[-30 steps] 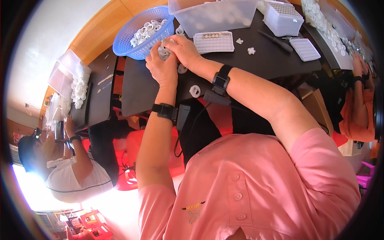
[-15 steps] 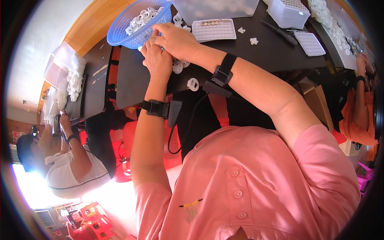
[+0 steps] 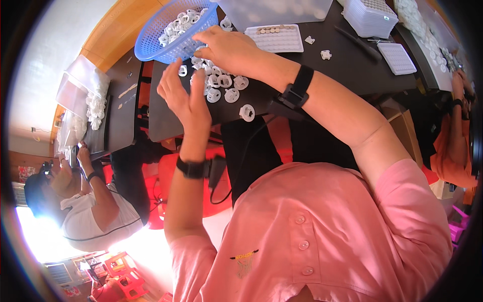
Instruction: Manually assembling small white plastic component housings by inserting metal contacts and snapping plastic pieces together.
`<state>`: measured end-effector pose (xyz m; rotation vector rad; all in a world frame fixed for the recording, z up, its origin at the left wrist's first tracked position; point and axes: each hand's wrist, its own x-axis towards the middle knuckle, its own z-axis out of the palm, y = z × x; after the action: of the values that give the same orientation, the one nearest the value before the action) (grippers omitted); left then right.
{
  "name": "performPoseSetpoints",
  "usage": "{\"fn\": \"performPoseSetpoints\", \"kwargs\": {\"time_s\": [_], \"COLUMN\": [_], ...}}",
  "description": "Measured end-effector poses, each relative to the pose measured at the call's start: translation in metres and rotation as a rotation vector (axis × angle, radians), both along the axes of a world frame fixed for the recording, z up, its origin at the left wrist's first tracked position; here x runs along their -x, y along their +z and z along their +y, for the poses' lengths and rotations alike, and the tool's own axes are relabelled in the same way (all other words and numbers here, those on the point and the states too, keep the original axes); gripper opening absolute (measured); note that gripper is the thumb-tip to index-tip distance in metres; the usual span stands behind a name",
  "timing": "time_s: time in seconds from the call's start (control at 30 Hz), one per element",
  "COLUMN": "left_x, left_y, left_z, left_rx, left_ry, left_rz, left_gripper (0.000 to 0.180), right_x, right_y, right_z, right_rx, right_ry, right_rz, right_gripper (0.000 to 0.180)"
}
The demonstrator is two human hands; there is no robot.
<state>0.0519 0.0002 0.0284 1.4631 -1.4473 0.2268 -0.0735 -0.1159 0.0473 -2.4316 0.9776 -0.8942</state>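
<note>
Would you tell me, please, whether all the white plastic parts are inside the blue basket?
No, several white parts lie on the dark table outside the basket.

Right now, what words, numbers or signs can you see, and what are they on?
Pink shirt: small yellow stitched letters on its front; I won't copy them.
Tray stack: a pale label, too small to read.
Red-and-white patch, far left: too blurred to tell.
White parts and blue basket: none that I can make out.
</note>
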Motion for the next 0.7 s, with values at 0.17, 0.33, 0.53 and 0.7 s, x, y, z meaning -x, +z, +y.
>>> {"fn": "performPoseSetpoints", "kwargs": {"time_s": [0.17,0.33,0.53,0.7], "left_x": [0.045,0.043,0.027,0.008], "left_y": [-0.001,-0.009,-0.008,-0.006], "left_z": [0.056,0.047,0.02,0.005], "left_rx": [-0.127,-0.301,-0.325,-0.429], "left_ry": [-0.17,0.027,0.152,0.214], "left_rz": [-0.305,-0.394,-0.411,-0.261], "left_gripper": [0.077,0.09,0.094,0.098], "right_x": [0.005,0.046,0.1,0.127], "right_y": [0.005,0.019,0.007,0.009], "right_z": [-0.005,0.002,0.015,0.027], "right_rx": [-0.018,-0.199,-0.266,-0.371], "right_ry": [0.008,0.13,0.06,0.038], "right_rz": [-0.147,-0.138,-0.273,-0.308], "right_gripper": [0.044,0.029,0.024,0.02]}}
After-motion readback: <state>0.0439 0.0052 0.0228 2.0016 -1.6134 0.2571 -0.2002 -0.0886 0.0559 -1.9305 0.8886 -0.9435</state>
